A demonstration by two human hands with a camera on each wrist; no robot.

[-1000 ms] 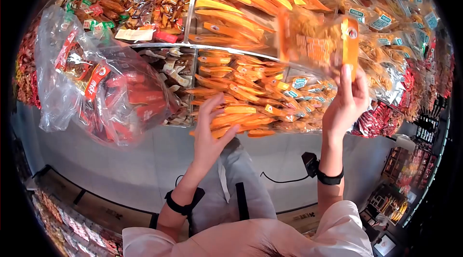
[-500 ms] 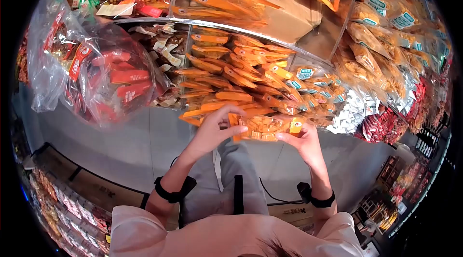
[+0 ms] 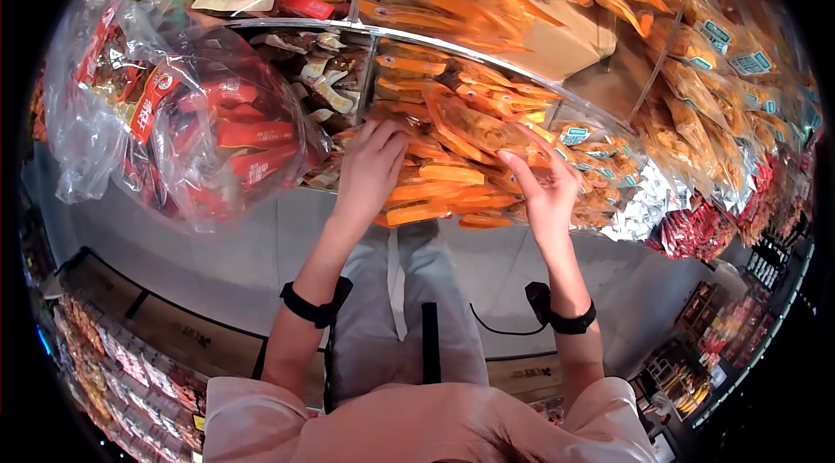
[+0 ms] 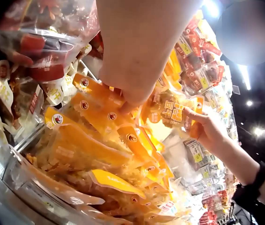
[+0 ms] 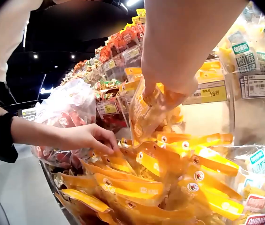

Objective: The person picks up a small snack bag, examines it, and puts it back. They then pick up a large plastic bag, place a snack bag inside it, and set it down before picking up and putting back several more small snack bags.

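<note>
My right hand (image 3: 548, 189) pinches an orange-edged clear snack packet (image 3: 474, 128) by one end, tilted over the front compartment. Seen from the left wrist, its printed front (image 4: 170, 110) faces the camera, with the thumb across its edge. My left hand (image 3: 372, 167) reaches down among the upright orange snack packets (image 3: 444, 176) left of the held one. In the right wrist view, the left hand's bent fingers (image 5: 105, 140) meet the top edges of these packets; I cannot tell whether they grip one.
A clear bag (image 3: 187, 128) with red packets bulges over the left compartments. A clear divider (image 3: 496, 60) separates front and rear bins. Teal-labelled snack bags (image 3: 696, 115) fill the right side; price tags (image 5: 212, 92) line the rear bin.
The packet came down from the upper right to between both hands, then forward over the front bin in the right hand. The left hand let go of it and reached into the row.
</note>
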